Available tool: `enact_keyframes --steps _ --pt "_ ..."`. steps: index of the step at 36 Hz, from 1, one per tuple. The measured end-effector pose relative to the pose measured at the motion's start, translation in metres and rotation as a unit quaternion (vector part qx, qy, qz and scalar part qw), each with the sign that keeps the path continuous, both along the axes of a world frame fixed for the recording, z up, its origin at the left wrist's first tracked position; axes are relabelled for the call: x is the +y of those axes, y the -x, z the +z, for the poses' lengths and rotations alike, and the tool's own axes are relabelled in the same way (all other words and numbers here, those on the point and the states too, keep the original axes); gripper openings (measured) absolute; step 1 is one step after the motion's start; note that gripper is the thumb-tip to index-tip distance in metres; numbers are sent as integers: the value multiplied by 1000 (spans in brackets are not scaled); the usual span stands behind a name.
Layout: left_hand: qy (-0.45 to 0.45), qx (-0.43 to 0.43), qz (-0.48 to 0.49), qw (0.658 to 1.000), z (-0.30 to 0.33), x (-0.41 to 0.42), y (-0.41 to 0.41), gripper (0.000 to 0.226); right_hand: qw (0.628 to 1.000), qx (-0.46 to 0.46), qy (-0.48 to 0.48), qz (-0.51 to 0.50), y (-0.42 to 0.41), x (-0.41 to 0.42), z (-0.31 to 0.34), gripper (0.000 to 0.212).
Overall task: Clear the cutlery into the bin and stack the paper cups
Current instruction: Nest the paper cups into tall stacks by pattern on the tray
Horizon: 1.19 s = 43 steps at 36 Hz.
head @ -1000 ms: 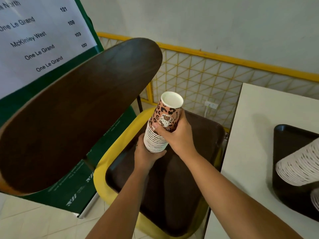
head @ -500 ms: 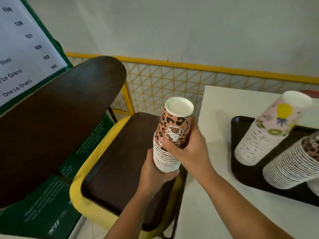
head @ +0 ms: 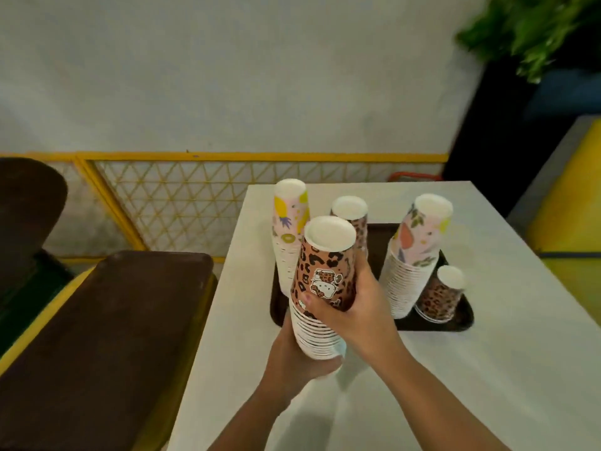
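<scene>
I hold an upside-down stack of leopard-print paper cups (head: 322,278) above the near left corner of the dark tray (head: 461,322). My right hand (head: 357,310) grips the top cup's side. My left hand (head: 299,359) cups the bottom of the stack from below. On the tray stand more inverted stacks: a fruit-print stack (head: 289,229) at the back left, a leopard stack (head: 351,219) behind mine, a tall fruit-print stack (head: 413,255) to the right and a short leopard stack (head: 440,294) at the front right.
The tray lies on a white table (head: 487,385). To the left stands a yellow bin with a dark brown swing lid (head: 107,336). A yellow lattice fence (head: 182,203) runs along the wall. A plant (head: 533,30) stands at the back right.
Both hands have carried the leopard cup stack from over the bin rightward to the table, up to the tray. My view has swung right, so the whole tray shows.
</scene>
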<state>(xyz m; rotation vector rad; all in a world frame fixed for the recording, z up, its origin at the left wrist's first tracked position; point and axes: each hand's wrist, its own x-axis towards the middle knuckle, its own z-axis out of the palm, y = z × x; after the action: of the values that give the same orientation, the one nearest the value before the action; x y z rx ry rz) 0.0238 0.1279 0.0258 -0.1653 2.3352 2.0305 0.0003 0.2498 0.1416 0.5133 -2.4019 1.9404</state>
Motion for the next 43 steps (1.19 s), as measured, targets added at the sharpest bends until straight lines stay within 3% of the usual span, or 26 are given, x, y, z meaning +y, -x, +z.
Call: enact_keyframes --steps 9,17,25,43 --pt "-27 -27 -39 999 -6 106 3 93 999 -12 -35 -13 5 110 -6 68" --pt "-71 -35 -27 996 0 160 5 92 998 -12 -66 9 23 167 10 87" --pt "-55 -58 -39 996 0 164 14 98 994 4 -111 3 40 179 18 64" --pt "-19 -84 -82 993 -5 148 39 94 991 11 -91 -95 64 172 20 53"
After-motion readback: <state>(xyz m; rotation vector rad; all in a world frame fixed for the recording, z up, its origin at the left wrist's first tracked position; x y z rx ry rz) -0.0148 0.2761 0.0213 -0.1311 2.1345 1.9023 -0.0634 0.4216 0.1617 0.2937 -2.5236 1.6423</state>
